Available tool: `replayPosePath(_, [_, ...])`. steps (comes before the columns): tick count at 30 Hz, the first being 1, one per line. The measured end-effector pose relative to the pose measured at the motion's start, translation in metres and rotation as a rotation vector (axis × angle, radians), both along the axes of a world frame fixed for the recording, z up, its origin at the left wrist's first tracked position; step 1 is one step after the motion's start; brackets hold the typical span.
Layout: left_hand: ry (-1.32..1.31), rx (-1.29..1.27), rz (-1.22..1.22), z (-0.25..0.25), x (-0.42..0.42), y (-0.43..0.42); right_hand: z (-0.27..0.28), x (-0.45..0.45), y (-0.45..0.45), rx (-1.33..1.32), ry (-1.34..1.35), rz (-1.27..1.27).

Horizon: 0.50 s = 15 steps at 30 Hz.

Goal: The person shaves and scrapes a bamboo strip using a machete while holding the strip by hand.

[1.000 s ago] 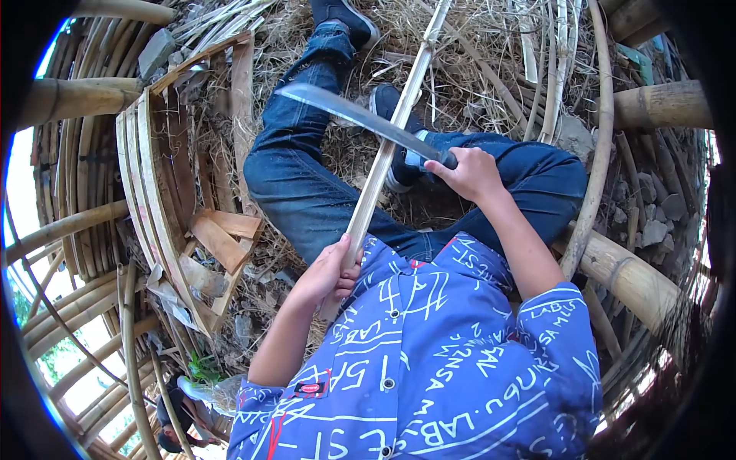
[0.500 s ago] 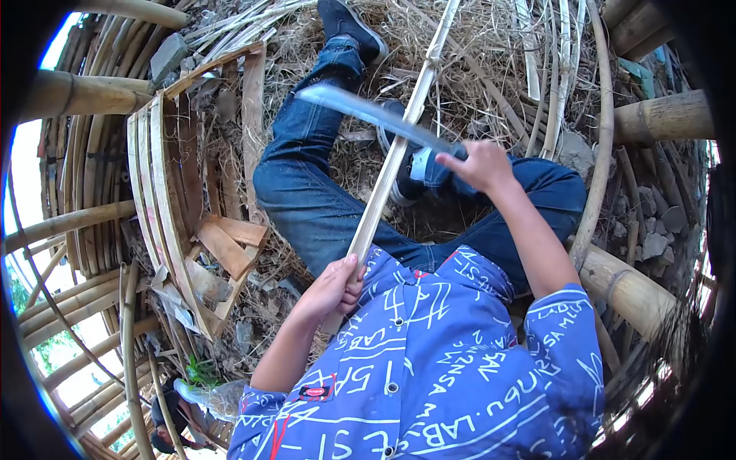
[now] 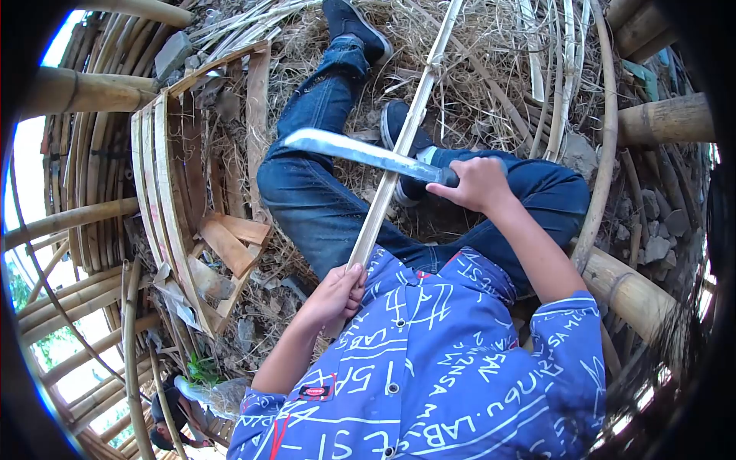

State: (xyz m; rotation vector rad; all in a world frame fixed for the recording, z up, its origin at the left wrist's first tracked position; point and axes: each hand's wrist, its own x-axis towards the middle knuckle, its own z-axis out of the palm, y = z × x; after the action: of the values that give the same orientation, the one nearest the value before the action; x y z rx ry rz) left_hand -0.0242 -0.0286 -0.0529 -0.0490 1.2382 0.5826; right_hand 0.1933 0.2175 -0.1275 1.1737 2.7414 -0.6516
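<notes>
My left hand (image 3: 335, 294) is closed around the lower end of a long pale bamboo strip (image 3: 379, 205), close to my shirt. The strip slants up and away between my legs. My right hand (image 3: 477, 184) grips the dark handle of a machete (image 3: 356, 150). Its blade points left and lies across the strip, over the gap between my legs. Whether the edge touches the strip cannot be made out.
Bamboo poles (image 3: 629, 291) stand at the right and left. A wooden frame (image 3: 163, 180) with short wood pieces (image 3: 228, 249) is on the left. Stones (image 3: 657, 249) lie at the right. Another person (image 3: 170, 414) is at the lower left.
My right hand and the machete first moved up along the strip, then back down nearer my body. My left hand stays closed on the strip, and the view has shifted slightly.
</notes>
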Motion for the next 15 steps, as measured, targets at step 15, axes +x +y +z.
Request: replayPosePath(15, [-0.097,-0.045,0.128,-0.004,-0.012,-0.010,-0.009,0.008,0.001,0.041,0.025,-0.058])
